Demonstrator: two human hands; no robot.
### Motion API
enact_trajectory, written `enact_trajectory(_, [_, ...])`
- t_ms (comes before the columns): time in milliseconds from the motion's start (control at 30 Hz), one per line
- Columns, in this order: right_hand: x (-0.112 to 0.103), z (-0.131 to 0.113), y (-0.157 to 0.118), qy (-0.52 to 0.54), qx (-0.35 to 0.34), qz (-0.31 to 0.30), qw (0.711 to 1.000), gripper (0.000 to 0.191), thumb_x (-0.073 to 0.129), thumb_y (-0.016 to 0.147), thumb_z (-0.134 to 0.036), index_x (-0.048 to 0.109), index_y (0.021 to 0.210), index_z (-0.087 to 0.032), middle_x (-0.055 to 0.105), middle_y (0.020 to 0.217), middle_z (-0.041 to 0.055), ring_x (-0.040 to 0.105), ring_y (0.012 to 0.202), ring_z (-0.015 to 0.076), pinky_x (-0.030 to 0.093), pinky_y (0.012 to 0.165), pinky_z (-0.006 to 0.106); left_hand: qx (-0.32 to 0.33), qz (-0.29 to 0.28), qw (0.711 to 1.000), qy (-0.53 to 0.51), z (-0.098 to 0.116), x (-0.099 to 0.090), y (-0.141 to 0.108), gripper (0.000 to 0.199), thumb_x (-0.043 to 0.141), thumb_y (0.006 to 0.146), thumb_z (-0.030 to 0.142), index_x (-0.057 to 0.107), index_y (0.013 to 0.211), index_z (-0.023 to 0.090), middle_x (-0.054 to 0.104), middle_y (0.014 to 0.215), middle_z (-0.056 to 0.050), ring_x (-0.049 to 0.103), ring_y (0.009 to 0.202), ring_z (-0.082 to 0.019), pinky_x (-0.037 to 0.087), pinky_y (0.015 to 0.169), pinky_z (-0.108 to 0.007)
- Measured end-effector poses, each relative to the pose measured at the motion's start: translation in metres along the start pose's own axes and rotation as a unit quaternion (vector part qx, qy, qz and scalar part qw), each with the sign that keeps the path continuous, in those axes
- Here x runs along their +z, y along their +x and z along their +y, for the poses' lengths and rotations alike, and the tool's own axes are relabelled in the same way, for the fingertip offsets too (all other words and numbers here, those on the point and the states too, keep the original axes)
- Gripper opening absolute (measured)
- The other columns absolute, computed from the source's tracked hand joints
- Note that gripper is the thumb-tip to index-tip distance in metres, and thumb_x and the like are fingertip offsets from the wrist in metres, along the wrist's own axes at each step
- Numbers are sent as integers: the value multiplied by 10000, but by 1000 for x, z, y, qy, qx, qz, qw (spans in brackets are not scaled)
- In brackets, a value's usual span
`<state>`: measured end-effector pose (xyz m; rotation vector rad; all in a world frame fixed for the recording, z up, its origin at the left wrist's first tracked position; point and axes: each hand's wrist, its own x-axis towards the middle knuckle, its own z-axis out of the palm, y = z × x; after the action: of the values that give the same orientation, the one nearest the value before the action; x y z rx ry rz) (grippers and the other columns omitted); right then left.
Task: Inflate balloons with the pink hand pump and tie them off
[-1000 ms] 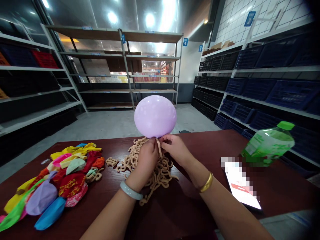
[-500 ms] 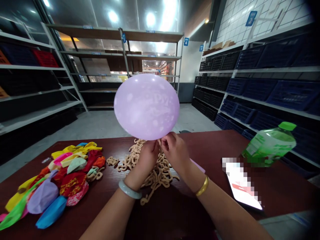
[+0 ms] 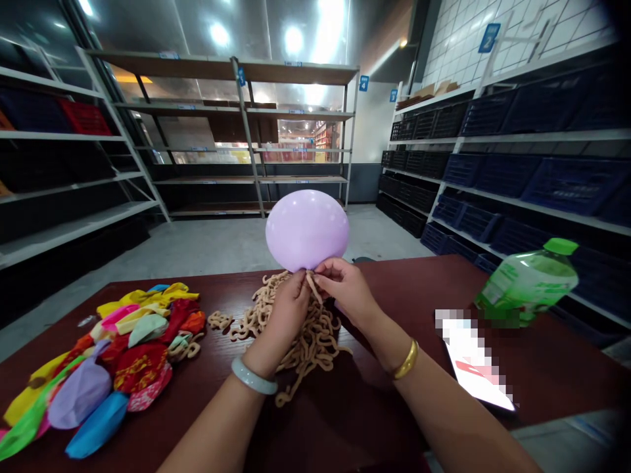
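Observation:
An inflated purple balloon [image 3: 307, 230], its neck pointing down, stands above my two hands. My left hand [image 3: 290, 302] is closed on the balloon's neck. Close beside it, my right hand [image 3: 345, 289] pinches a tan, cord-like piece [image 3: 313, 288] at the neck. Beneath the hands lies a heap of tan curled pieces [image 3: 315, 341], partly hidden by my left hand. Uninflated balloons [image 3: 142, 364] of many colours are piled at the left of the table.
The dark red table [image 3: 384, 420] also bears a lit phone [image 3: 476, 361] and a green-capped bottle [image 3: 530, 282] at the right. Shelves with dark crates [image 3: 513, 177] stand beyond on the right; more racks [image 3: 296, 113] are behind.
The balloon looks smaller and sits lower. My right hand has shifted slightly right and down, and a tan piece now shows between my hands.

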<state>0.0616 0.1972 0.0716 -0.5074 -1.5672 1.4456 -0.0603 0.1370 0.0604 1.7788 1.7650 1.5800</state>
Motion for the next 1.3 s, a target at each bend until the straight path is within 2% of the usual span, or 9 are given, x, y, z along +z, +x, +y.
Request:
enact_trajectory(267, [-4,1,3,-84,18,-16,996,126,635,755,-312,578,753,-200,549,696,-20,514,575,126,479,491,251,14,-2,999,32,-2,2,-1,230,408,912,306,558,800,174,601,733,-47,536,664,-165,406,640,-282])
enact_trajectory(367, [0,-5,-3,-175,-46,6,984,84,566,810,-281,542,774,-209,558,744,1,538,633,149,475,520,257,5,3,1000,15,-2,3,-2,236,402,921,307,576,841,169,616,755,-48,553,679,-165,421,649,-282])
enact_trajectory(433, [4,-9,-9,-283,-141,48,948,78,523,853,-261,541,801,-206,582,817,35,558,748,178,487,631,290,9,10,1000,11,-2,4,-3,238,405,927,308,577,839,169,614,743,-40,550,678,-164,422,653,-283])
enact_trajectory(500, [7,-12,-14,-392,-220,87,889,92,493,883,-240,551,826,-197,594,854,62,550,803,197,466,720,323,21,22,999,11,-2,6,-4,225,413,926,290,584,844,169,623,757,-41,556,699,-168,428,674,-289])
enact_trajectory(600, [7,-12,-17,-458,-260,98,844,82,507,879,-206,561,820,-188,601,818,63,546,764,197,441,718,327,54,26,998,-2,-2,7,-4,218,410,925,252,609,892,169,666,872,-69,598,845,-192,441,781,-313])
enact_trajectory(667, [6,-12,-15,-431,-258,93,859,66,539,865,-194,574,808,-191,616,801,52,558,750,190,440,703,312,57,29,998,-1,-3,7,-4,218,409,922,244,612,901,166,672,898,-80,602,873,-199,440,801,-320])
enact_trajectory(833, [4,-13,-9,-307,-222,59,924,88,579,858,-195,647,803,-210,673,843,38,605,816,183,464,725,291,7,53,998,44,-3,5,-2,200,409,888,239,582,818,168,631,725,-49,546,644,-168,413,626,-288])
enact_trajectory(1067, [5,-14,-7,-194,-122,53,972,43,626,795,-227,657,781,-202,667,772,10,592,707,154,470,679,271,11,51,998,42,2,4,-3,227,401,915,301,575,834,179,641,769,-56,571,690,-177,415,651,-292])
enact_trajectory(1300, [-1,-8,-1,-136,-71,36,988,76,670,732,-259,642,752,-192,656,745,7,587,690,151,478,678,281,18,36,999,28,4,4,-6,218,399,924,280,568,834,176,601,733,-31,530,669,-157,386,633,-273])
